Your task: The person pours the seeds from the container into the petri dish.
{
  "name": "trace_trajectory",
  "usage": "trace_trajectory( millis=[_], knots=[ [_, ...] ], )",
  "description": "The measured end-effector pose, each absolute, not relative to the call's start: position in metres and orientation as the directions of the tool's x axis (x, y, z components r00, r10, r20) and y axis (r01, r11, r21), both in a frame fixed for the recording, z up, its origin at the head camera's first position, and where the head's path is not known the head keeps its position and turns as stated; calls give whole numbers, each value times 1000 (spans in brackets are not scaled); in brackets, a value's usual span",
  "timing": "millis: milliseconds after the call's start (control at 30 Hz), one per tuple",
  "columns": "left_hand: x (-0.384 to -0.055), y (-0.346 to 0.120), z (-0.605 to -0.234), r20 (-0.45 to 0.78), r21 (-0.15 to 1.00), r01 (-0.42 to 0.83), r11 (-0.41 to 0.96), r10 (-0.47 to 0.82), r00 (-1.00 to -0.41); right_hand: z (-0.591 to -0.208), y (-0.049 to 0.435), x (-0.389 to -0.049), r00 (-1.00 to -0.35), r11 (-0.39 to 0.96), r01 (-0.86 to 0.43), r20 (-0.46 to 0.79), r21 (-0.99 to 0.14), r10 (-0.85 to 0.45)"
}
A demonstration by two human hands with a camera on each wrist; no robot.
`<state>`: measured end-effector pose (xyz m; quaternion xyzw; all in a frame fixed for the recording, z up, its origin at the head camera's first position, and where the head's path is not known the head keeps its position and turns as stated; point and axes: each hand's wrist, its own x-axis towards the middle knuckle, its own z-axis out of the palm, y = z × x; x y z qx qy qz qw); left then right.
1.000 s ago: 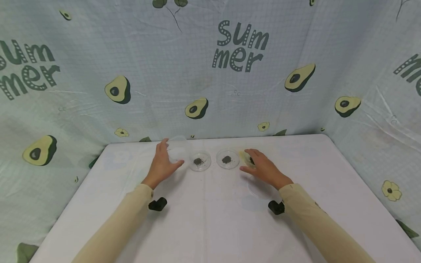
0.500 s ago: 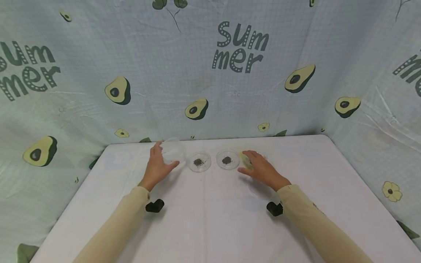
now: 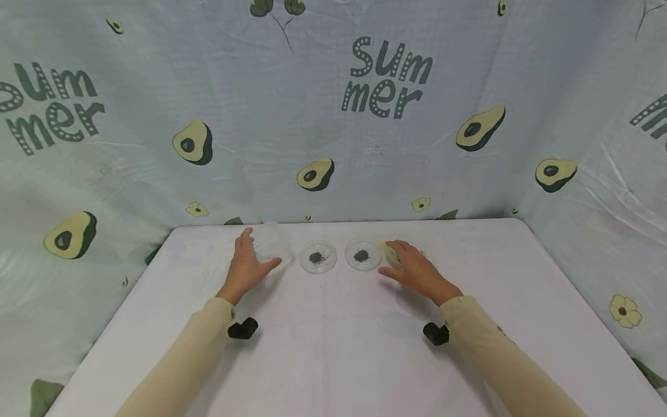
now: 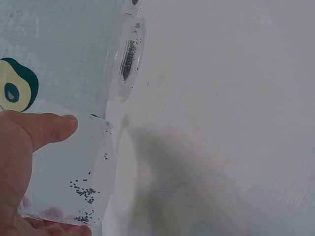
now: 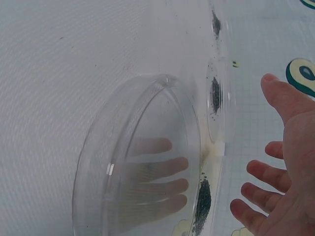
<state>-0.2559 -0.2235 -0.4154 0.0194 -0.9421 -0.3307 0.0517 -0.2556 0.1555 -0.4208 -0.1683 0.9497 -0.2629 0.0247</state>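
My left hand (image 3: 245, 267) grips a clear see-through container (image 4: 59, 167), thumb on one side and fingers on the other; small black grains cling inside it. To its right stand two clear petri dishes, a left one (image 3: 329, 266) and a middle one (image 3: 373, 264), each with a small heap of dark grains. A third dish (image 3: 393, 258), yellowish at the edge, lies partly hidden behind my right hand (image 3: 417, 271). That hand hovers with fingers spread and nothing visible between them. In the right wrist view a large clear round lid or dish (image 5: 147, 123) lies close by.
A white cloth covers the table (image 3: 323, 359), with a few scattered grains. Behind it hangs a pale curtain (image 3: 234, 116) printed with avocados and lettering. Black wrist devices, left (image 3: 242, 329) and right (image 3: 436, 334), show below the sleeves.
My left hand has moved a little to the left with the clear container, away from the left petri dish. My right hand has hardly shifted. The dishes stay in place.
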Motion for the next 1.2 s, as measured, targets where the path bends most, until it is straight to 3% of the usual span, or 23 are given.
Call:
trace_trajectory(
  millis=[433, 933, 1200],
  knots=[
    [-255, -228, -423, 24, 622, -115, 774, -166, -986, -421, 154, -256, -939, 788, -309, 36, -532, -343],
    [-255, -225, -429, 54, 626, -67, 777, -130, -990, -427, 161, -253, -949, 808, -282, 28, -517, -313],
    [-252, -226, -423, 121, 564, -62, 823, -157, -980, -426, 158, -256, -945, 814, -301, 40, -497, -326]
  ],
)
